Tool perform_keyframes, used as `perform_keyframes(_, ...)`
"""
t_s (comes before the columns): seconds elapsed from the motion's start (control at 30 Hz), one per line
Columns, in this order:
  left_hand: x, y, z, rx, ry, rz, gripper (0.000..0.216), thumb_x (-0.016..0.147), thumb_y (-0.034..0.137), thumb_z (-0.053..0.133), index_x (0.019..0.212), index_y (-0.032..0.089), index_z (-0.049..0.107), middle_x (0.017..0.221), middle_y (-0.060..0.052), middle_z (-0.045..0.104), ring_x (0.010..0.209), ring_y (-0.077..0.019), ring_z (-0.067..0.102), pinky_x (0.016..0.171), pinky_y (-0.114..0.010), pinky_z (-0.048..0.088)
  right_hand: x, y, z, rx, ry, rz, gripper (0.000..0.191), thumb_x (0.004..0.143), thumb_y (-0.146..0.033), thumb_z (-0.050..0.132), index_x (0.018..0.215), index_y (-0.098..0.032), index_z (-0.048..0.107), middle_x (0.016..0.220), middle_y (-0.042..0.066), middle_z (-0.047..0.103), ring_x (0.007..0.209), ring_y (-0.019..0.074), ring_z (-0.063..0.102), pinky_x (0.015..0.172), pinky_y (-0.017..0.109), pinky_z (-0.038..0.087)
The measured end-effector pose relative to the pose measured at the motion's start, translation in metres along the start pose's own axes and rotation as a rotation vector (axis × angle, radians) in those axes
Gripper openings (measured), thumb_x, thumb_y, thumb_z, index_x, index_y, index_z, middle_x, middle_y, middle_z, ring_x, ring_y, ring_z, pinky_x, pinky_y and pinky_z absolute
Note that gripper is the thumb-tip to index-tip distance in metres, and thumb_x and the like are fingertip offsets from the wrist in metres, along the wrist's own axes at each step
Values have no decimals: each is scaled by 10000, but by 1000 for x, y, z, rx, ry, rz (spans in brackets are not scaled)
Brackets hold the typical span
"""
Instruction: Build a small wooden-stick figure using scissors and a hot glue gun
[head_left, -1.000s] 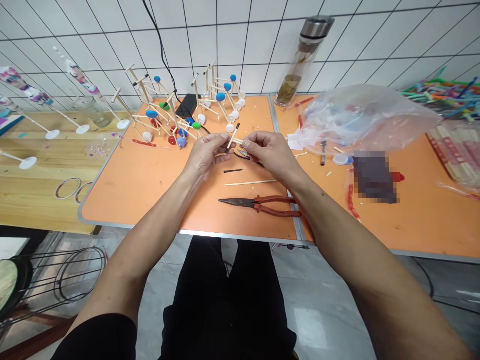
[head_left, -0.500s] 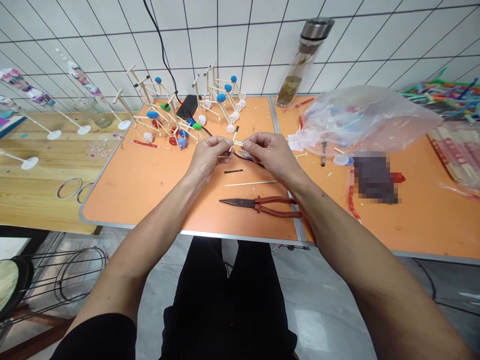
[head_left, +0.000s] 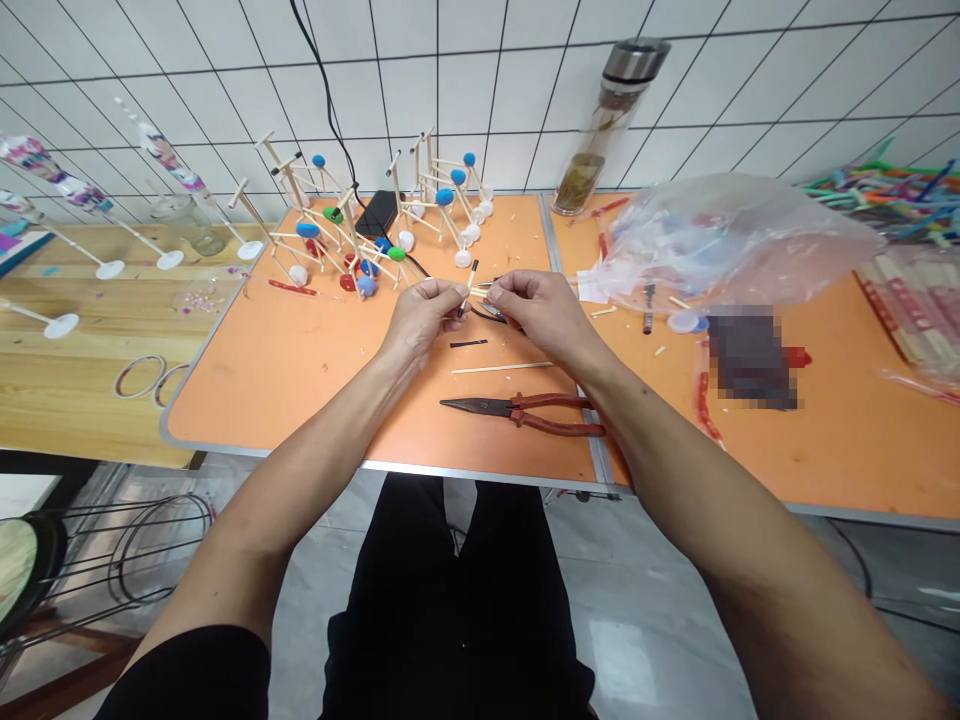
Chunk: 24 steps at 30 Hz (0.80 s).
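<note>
My left hand (head_left: pixel 431 306) pinches a short wooden stick (head_left: pixel 472 276) with black ends, held at a slant between thumb and forefinger. Opposite it, my right hand (head_left: pixel 531 303) is closed on pale wooden sticks (head_left: pixel 480 292) that reach across to the black-ended one. Whether the pieces are joined is too small to tell. Below the hands lie a black strip (head_left: pixel 469 344), a thin wooden stick (head_left: pixel 501 368) and long-nose pliers (head_left: pixel 517 410) with red-brown handles, partly behind my right forearm.
Small stick models (head_left: pixel 322 225) with blue, green, red and white caps stand at the back left. A clear bottle (head_left: pixel 592 150) leans by the wall. A plastic bag (head_left: pixel 720 240) and colourful pipe cleaners (head_left: pixel 892 205) lie right. A wooden table (head_left: pixel 82 380) adjoins on the left.
Almost nothing differs. Both hands keep hold of the sticks, and the whole view has shifted very slightly.
</note>
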<state>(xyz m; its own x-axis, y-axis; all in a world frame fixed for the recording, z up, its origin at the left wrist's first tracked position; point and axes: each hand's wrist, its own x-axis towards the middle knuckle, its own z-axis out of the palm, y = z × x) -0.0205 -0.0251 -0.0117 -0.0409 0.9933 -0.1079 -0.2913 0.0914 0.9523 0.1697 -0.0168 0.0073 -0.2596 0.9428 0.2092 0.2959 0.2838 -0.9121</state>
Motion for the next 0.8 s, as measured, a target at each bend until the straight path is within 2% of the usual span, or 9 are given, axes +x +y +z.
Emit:
perform_keyframes(0.23, 1, -2, -1, -5, 35, -18, 252, 849, 313, 900, 768, 186, 699, 739, 6, 730, 598, -80, 647, 581, -187, 534, 3, 3, 1, -24, 6, 12, 270, 921, -410, 734, 737, -225, 667, 641, -9, 550, 686, 167, 454, 641, 340, 319)
perform_keyframes(0.37, 2, -3, -1, 5, 32, -15, 282, 826, 343, 924, 773, 195, 689, 743, 11, 731, 604, -79, 650, 586, -182, 534, 4, 5, 1, -22, 6, 3, 284, 914, -421, 737, 723, -228, 655, 635, -9, 545, 690, 167, 458, 637, 336, 320)
perform_keyframes(0.8, 0, -4, 2, 6, 40, 2, 273, 834, 289, 935, 747, 183, 699, 705, 8, 715, 599, -76, 629, 591, -181, 526, 3, 5, 1, -39, -8, -3, 295, 903, -424, 724, 699, -230, 636, 624, -7, 549, 676, 165, 453, 640, 340, 332)
